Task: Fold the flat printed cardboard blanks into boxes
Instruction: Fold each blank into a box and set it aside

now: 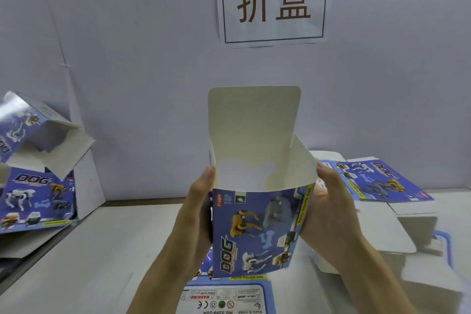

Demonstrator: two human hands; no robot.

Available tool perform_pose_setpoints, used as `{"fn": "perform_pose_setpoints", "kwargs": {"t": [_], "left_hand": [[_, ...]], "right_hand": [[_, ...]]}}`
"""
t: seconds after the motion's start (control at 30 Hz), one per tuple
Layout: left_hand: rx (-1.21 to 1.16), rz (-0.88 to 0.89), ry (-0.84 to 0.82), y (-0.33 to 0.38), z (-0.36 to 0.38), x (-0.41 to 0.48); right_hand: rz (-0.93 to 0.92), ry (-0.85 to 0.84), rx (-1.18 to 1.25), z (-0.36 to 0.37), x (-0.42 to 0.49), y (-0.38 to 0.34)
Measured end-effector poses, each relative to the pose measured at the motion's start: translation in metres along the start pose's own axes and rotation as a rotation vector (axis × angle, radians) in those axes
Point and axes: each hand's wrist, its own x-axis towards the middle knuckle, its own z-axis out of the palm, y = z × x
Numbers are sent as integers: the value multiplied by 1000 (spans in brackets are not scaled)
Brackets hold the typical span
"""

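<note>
A blue printed box (pixel 257 232) with dog pictures stands opened up in front of me, held above the table. Its white lid flap (pixel 252 125) sticks straight up at the back and the top is open. My left hand (pixel 197 211) grips the box's left side, thumb at the top edge. My right hand (pixel 328 206) grips the right side, fingers wrapped around the wall by the side flap. Beneath the box lies a flat blank (pixel 224 298) with a warning label, printed side up.
Folded boxes (pixel 38 135) lie piled at the left against the wall. Flat blue blanks (pixel 377 181) are stacked at the right on white cardboard pieces (pixel 413 227). A paper sign (pixel 272 0) hangs on the grey wall. The white table (pixel 89 262) spreads in front.
</note>
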Motion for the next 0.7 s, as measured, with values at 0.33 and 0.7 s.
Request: {"fn": "perform_pose_setpoints", "kwargs": {"t": [0.33,0.7], "left_hand": [[-28,-79,-83,12,13,-4],[159,-39,140,-1,0,-2]], "right_hand": [[1,101,-64,4,-1,3],[41,142,-418,11,-3,7]]}}
